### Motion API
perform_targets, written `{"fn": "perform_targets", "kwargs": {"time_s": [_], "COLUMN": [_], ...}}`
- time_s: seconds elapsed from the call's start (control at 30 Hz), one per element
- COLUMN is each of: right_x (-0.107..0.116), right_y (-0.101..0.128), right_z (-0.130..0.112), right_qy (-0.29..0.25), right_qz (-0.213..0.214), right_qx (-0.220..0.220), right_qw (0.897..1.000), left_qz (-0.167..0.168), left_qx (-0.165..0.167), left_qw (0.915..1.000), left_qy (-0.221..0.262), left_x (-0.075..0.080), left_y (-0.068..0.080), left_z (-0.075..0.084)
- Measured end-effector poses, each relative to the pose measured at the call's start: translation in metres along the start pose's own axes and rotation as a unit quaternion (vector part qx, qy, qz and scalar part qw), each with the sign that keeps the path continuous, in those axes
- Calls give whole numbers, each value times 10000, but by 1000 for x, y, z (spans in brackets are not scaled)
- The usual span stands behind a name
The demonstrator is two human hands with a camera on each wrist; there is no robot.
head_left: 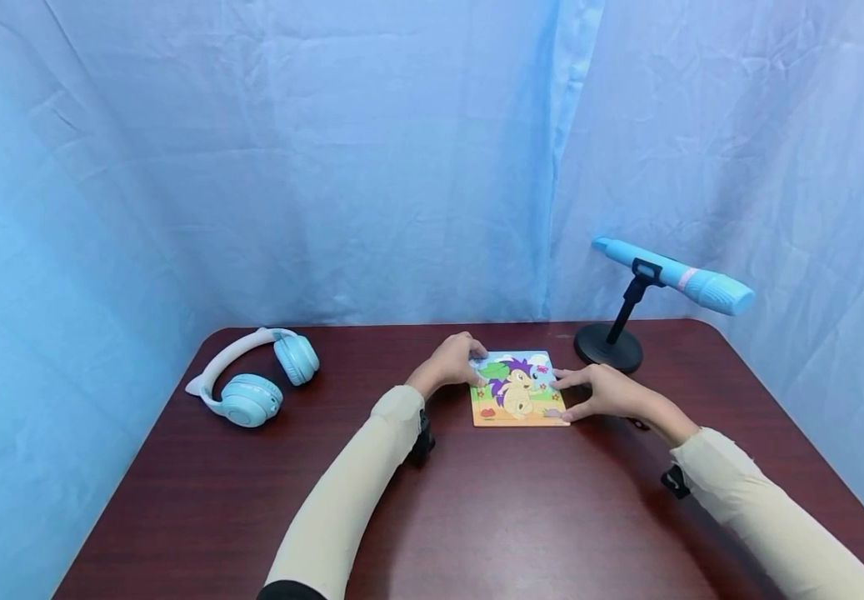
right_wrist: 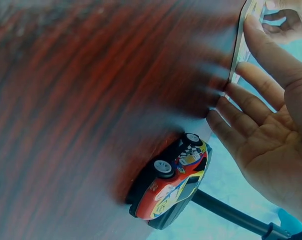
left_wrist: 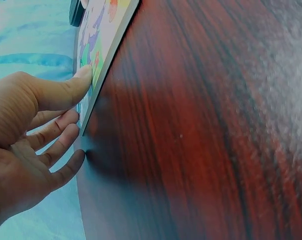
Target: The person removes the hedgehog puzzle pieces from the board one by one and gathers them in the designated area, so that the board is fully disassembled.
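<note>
L hand [head_left: 452, 360] and R hand [head_left: 606, 390]: fingers part-spread, neither clasped, touching opp. sides of hedgehog picture board [head_left: 516, 393], left of mic stand [head_left: 593, 350]. Step: prob. positioning; next move likely req. even, two-sided contact.

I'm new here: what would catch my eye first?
Probably the bright cartoon board between the left hand and the right hand, towards the far edge of the table. Next comes the blue microphone on its black stand, at the back right, then the blue headphones at the left. The right wrist view adds a red toy car near the right hand.
</note>
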State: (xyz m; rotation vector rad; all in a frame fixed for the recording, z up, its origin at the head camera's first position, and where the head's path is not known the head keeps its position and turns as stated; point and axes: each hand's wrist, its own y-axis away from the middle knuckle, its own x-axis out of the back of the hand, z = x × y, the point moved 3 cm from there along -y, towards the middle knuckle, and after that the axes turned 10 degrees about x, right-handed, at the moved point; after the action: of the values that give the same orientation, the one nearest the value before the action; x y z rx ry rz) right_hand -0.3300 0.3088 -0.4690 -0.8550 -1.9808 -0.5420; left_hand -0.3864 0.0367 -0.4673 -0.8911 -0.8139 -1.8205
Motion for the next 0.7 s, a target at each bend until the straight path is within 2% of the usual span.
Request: {"fn": "perform_targets", "kwargs": {"time_s": [0.17, 0.7], "right_x": [0, 1], "right_y": [0, -1], "right_z": [0, -1], "right_qy": [-15, 7], "right_qz": [-2, -96], "right_qx": [-31, -130], "right_qw": [10000, 9999], "left_qz": [21, -68], "left_qx": [-24, 207], "left_qw": [9999, 9996], "left_qy": [-95, -163], "left_x": [-1, 0], "left_y": [-1, 2], "left_z": [1, 5]}}
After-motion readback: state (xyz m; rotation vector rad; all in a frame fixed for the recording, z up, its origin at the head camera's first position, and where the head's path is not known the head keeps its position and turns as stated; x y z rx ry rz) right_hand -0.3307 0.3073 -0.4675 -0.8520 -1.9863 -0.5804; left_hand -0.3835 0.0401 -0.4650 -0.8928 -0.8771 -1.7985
